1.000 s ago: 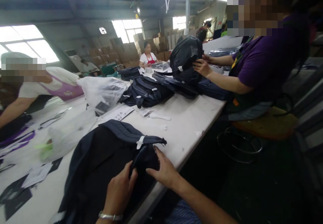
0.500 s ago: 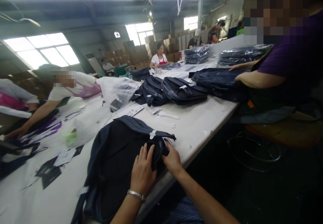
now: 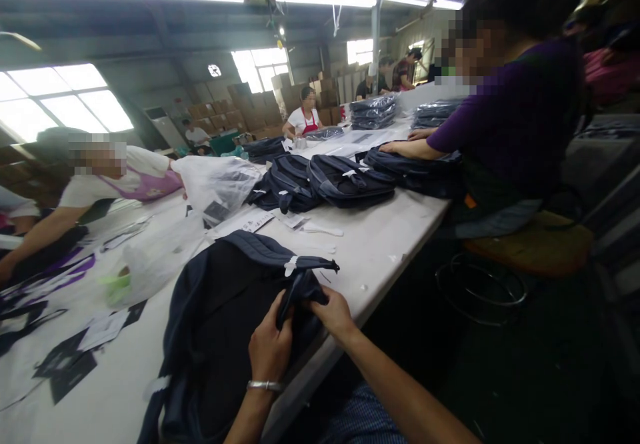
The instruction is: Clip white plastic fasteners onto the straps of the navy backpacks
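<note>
A dark navy backpack [image 3: 220, 324] lies on the white table [image 3: 375, 264] in front of me, its black panel facing up. One padded strap [image 3: 260, 249] with a white wrap runs along its far side. My left hand [image 3: 271, 344], with a bracelet at the wrist, pinches a fold of dark fabric [image 3: 303, 291] at the bag's right end. On the right side of that same fold, my right hand [image 3: 333, 311] grips the fabric between thumb and fingers. The fingertips are partly hidden by the cloth.
More backpacks [image 3: 350, 181] lie farther up the table, where a person in purple [image 3: 525, 111] rests hands on one. At the left, another person reaches over straps and a clear plastic bag [image 3: 215, 181]. Black and white cards [image 3: 73, 364] lie at left; a stool [image 3: 530, 244] stands right.
My left hand has gone from lying spread on the bag to pinching its fabric. The fold is now lifted between both hands. The view has shifted right, and the person in purple leans farther over the table.
</note>
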Motion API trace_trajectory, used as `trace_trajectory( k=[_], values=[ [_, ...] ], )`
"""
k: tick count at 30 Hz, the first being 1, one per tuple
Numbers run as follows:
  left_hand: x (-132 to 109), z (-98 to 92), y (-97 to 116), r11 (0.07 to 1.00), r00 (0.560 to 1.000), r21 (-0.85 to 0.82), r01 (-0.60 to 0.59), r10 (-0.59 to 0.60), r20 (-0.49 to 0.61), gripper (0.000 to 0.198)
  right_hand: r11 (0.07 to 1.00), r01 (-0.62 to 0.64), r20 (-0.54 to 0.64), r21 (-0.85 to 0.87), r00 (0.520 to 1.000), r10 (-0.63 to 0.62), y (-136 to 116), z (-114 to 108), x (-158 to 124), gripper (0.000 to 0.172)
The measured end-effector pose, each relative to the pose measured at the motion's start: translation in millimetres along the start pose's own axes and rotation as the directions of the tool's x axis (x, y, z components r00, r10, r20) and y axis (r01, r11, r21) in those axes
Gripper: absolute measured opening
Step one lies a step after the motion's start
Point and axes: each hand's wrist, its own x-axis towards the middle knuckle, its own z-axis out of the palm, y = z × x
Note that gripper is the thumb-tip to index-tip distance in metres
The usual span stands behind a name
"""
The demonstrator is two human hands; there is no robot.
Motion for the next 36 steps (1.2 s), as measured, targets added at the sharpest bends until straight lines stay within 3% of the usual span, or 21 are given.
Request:
trace_trajectory(
  k=[4, 9, 14, 19, 25, 29, 33, 36],
  values=[
    [-3, 2.1, -1, 0.999, 0.999, 0.02, -0.037, 0.037, -0.017, 0.043, 0.999, 0.004, -0.137, -0.044, 0.991, -0.01, 0, 8, -7, 0.024],
    [-6, 2.4, 2, 0.988, 0.99, 0.084, -0.132, 0.135, -0.032, 0.048, 1.0, -0.024, -0.219, -0.016, 0.975, 0.02, 5, 15, -11, 0.034],
    [9, 4.5, 30, 0.883, 0.927, 0.3, -0.362, 0.375, 0.017, 0.063, 0.999, -0.014, -0.224, -0.031, 0.975, 0.007, 12, 12, -15, 0.037],
    [24, 8.5, 52, 0.848, 0.911, 0.35, -0.398, 0.41, 0.042, 0.042, 0.996, -0.027, -0.261, -0.081, 0.965, 0.005, 6, 9, -15, 0.041],
    [17, 8.5, 40, 0.886, 0.936, 0.332, -0.324, 0.351, -0.023, 0.033, 0.944, 0.05, -0.132, -0.325, 0.986, -0.097, -1, -5, -8, 0.038],
    [12, 16.7, 39, 0.886, 0.935, 0.33, -0.325, 0.353, -0.026, 0.036, 0.871, 0.106, -0.119, -0.479, 0.975, -0.185, 4, -11, -5, 0.037],
    [3, 40.0, 33, 0.833, 0.879, 0.316, -0.454, 0.477, 0.004, 0.049, 0.903, -0.005, -0.212, -0.429, 0.973, -0.095, 10, -17, 6, 0.038],
    [-3, 60.6, 21, 0.776, 0.825, 0.312, -0.548, 0.562, 0.05, 0.057, 0.926, -0.089, -0.17, -0.367, 0.985, 0.027, 14, -26, 15, 0.034]
  ],
)
